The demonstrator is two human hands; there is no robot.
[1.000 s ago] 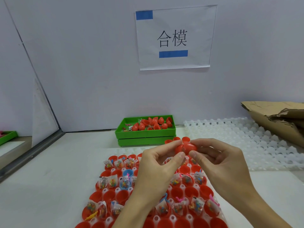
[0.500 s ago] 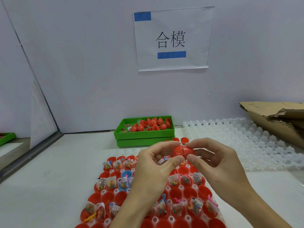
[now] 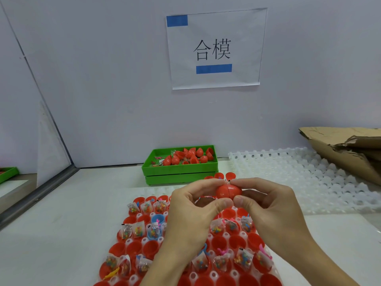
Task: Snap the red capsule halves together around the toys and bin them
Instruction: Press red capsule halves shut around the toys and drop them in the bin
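A red capsule (image 3: 228,191) is held above the table, its two halves joined with a seam showing. My left hand (image 3: 193,209) pinches its left half between thumb and forefinger. My right hand (image 3: 272,205) pinches the right half the same way. Below my hands lies a white grid tray (image 3: 132,278) filled with several open red capsule halves (image 3: 132,247), many holding small bagged toys (image 3: 137,229). A green bin (image 3: 179,172) at the back holds several closed red capsules (image 3: 175,160).
An empty white grid tray (image 3: 288,174) lies at the right, with torn brown cardboard (image 3: 346,153) behind it. A paper sign (image 3: 214,48) hangs on the back wall. A slanted panel and metal rail (image 3: 39,195) border the left side. One blue capsule half (image 3: 157,218) sits among the red ones.
Both hands have dropped slightly and pressed the capsule halves closer; the seam is now tight. My thumbs sit side by side under the capsule.
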